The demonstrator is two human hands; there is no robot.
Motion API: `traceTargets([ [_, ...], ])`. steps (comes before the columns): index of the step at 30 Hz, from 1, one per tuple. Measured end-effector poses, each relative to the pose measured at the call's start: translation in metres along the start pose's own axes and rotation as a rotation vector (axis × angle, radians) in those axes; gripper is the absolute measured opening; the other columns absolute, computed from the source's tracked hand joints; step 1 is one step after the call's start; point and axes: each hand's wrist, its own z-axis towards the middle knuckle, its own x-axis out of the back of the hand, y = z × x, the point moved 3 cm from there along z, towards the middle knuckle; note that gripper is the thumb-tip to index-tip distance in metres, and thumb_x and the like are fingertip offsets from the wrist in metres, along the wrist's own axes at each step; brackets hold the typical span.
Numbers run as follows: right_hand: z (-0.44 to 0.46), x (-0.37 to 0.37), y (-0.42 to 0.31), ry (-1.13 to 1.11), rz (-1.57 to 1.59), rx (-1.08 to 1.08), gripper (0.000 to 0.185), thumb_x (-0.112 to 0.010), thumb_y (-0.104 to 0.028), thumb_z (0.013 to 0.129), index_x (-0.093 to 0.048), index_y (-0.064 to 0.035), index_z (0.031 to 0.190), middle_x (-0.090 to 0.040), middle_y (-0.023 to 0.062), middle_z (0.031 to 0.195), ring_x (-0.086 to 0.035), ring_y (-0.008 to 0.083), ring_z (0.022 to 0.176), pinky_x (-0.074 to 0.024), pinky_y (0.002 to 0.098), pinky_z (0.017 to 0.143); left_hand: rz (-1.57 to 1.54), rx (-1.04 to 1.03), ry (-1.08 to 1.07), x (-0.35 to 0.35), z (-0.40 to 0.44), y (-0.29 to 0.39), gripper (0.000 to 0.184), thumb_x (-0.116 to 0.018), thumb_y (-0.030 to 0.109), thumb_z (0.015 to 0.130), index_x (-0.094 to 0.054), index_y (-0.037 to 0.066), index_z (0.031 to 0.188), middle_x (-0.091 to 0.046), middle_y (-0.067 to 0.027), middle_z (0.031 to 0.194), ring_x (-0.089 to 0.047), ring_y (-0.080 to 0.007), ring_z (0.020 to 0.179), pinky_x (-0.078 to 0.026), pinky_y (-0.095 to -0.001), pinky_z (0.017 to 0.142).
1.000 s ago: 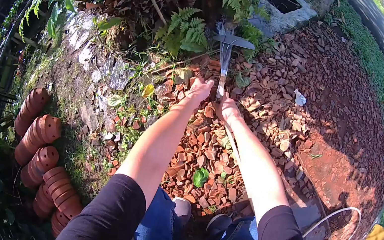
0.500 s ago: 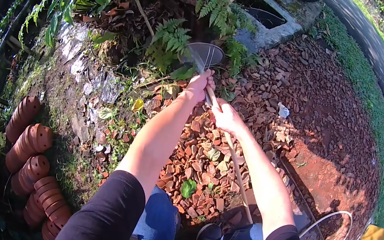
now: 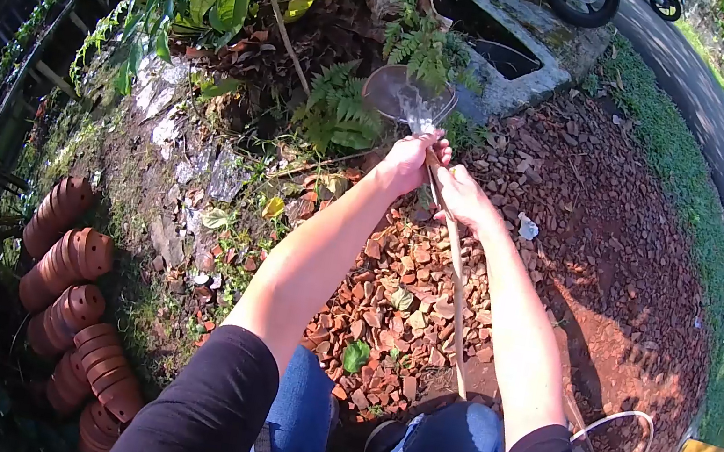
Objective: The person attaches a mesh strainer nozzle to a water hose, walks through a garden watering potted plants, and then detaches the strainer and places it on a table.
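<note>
We grip the hose [image 3: 457,287] in our left hand [image 3: 406,161] and right hand [image 3: 469,200], the sieve [image 3: 393,89] just beyond, what holds it unclear; rinsing seems under way, calling next for steady aim.

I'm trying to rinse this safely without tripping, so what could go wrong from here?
Water could splash from the strainer onto the nearby fern. The hose, running past your right knee, might snag a leg if you step. The loose reddish shards in front of your feet could shift underfoot.
</note>
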Motion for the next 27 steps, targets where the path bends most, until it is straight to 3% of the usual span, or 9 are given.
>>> traceTargets([
  [3, 0.003, 0.0, -0.012, 0.026, -0.224, 0.006, 0.056, -0.049, -0.036, 0.095, -0.034, 0.0092, 0.125, -0.056, 0.0134, 0.1, -0.066, 0.0172, 0.072, -0.0556, 0.0299, 0.058, 0.042, 0.034, 0.032, -0.034, -0.017, 0.015, 0.027, -0.04, 0.027, 0.103, -0.051, 0.004, 0.111, -0.056, -0.0067, 0.091, -0.056, -0.02, 0.087, -0.05, -0.0359, 0.077],
  [6, -0.001, 0.005, -0.043, 0.194, -0.22, 0.078, 0.043, -0.045, -0.031, 0.098, -0.048, 0.0045, 0.121, -0.063, 0.0101, 0.087, -0.06, 0.0154, 0.063, -0.0475, 0.0284, 0.052, 0.145, 0.078, -0.073, -0.061, -0.035, 0.04, 0.035, -0.038, 0.037, 0.103, -0.053, 0.006, 0.114, -0.061, -0.0064, 0.111, -0.057, -0.0207, 0.1, -0.045, -0.0424, 0.091],
  [7, -0.005, 0.005, -0.059, 0.388, -0.265, 0.293, 0.038, -0.044, -0.032, 0.1, -0.052, 0.0012, 0.118, -0.061, 0.006, 0.076, -0.055, 0.0138, 0.056, -0.0426, 0.0289, 0.047, 0.178, 0.098, -0.047, -0.072, -0.05, 0.045, 0.039, -0.038, 0.041, 0.103, -0.053, 0.007, 0.115, -0.061, -0.0061, 0.113, -0.057, -0.0208, 0.102, -0.045, -0.0433, 0.092],
  [9, -0.034, 0.019, -0.105, 0.268, -0.027, 0.063, 0.045, -0.046, -0.039, 0.099, -0.059, -0.0006, 0.118, -0.069, 0.0213, 0.098, -0.068, 0.0318, 0.092, -0.0521, 0.0417, 0.08, 0.252, 0.135, 0.0, -0.104, -0.093, 0.053, 0.046, -0.038, 0.05, 0.102, -0.054, 0.009, 0.118, -0.062, -0.0055, 0.117, -0.057, -0.021, 0.106, -0.044, -0.0451, 0.094],
  [11, -0.056, 0.029, -0.147, 0.202, 0.018, 0.037, 0.044, -0.049, -0.039, 0.099, -0.058, -0.0018, 0.121, -0.067, 0.0175, 0.102, -0.065, 0.0252, 0.093, -0.051, 0.0394, 0.079, 0.112, 0.267, -0.139, -0.126, -0.12, 0.049, 0.056, -0.037, 0.062, 0.098, -0.053, 0.016, 0.126, -0.061, -0.0042, 0.119, -0.057, -0.0212, 0.113, -0.042, -0.0464, 0.1],
  [16, -0.132, 0.051, -0.289, 0.063, 0.138, -0.025, 0.035, -0.055, -0.034, 0.097, -0.055, -0.001, 0.111, -0.06, 0.0062, 0.085, -0.061, 0.0174, 0.085, -0.0488, 0.0333, 0.078, 0.185, 0.14, -0.04, -0.24, -0.21, 0.092, 0.051, -0.032, 0.055, 0.102, -0.054, 0.013, 0.119, -0.062, -0.0065, 0.105, -0.065, -0.0175, 0.092, -0.054, -0.0364, 0.081],
  [20, -0.163, 0.071, -0.386, 0.072, 0.433, -0.096, 0.033, -0.055, -0.034, 0.098, -0.057, -0.0013, 0.103, -0.055, 0.0037, 0.075, -0.059, 0.0166, 0.065, -0.0492, 0.0275, 0.058, 0.435, -0.089, -0.003, -0.319, -0.258, 0.132, 0.033, -0.041, 0.041, 0.104, -0.053, 0.01, 0.106, -0.043, 0.0058, 0.073, -0.04, -0.0071, 0.063, -0.036, -0.0242, 0.058],
  [23, -0.16, 0.081, -0.433, 0.087, 0.573, -0.05, 0.037, -0.057, -0.038, 0.097, -0.058, -0.0017, 0.094, -0.05, 0.0012, 0.066, -0.051, 0.0107, 0.053, -0.0397, 0.0253, 0.046, 0.437, -0.043, 0.005, -0.368, -0.273, 0.16, 0.023, -0.045, 0.035, 0.104, -0.049, 0.013, 0.103, -0.04, 0.0068, 0.073, -0.039, -0.0067, 0.064, -0.036, -0.0224, 0.06],
  [27, -0.167, 0.082, -0.497, -0.044, 0.621, -0.064, 0.033, -0.06, -0.037, 0.096, -0.056, -0.0039, 0.093, -0.041, -0.0045, 0.062, -0.04, 0.0064, 0.05, -0.0323, 0.0215, 0.045, -0.059, 0.081, -0.081, -0.42, -0.297, 0.234, 0.024, -0.053, 0.035, 0.1, -0.054, 0.014, 0.11, -0.049, 0.0026, 0.085, -0.045, -0.0101, 0.072, -0.039, -0.024, 0.067],
])
